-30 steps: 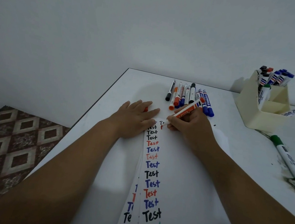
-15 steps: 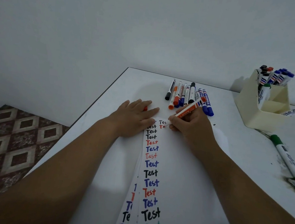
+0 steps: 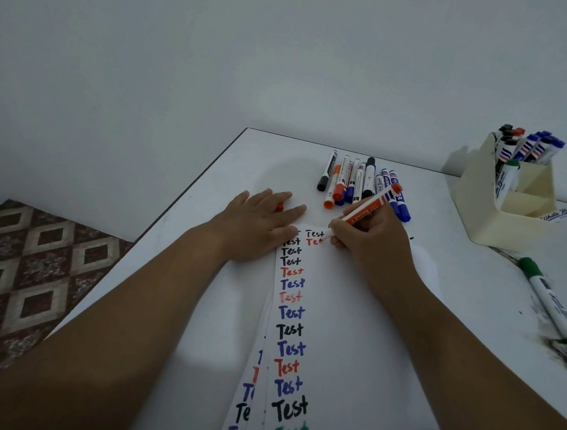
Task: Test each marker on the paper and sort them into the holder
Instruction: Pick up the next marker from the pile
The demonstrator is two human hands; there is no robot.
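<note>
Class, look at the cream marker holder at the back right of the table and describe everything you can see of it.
The holder is a cream box, plastic by its look, with angled walls and inner dividers. It stands upright on the white table. Black, red and blue capped markers fill its rear compartment; a green-capped one leans in front. No hand touches it.

Left forearm: bare, runs from lower left up toward centre. Left hand (image 3: 257, 224): palm down, flat on the worktop (image 3: 178, 308), fingers (image 3: 292, 210) straight and slightly spread, fingertips on the top edge of the paper (image 3: 334, 322); a red cap (image 3: 279, 207) shows between two of them.

Right forearm: bare, runs from lower right up toward centre. Right hand (image 3: 372, 238): knuckles up, fingers curled in a writing grip round the red marker (image 3: 366, 213), tip down at the paper, barrel slanting up and away to the right.
</note>
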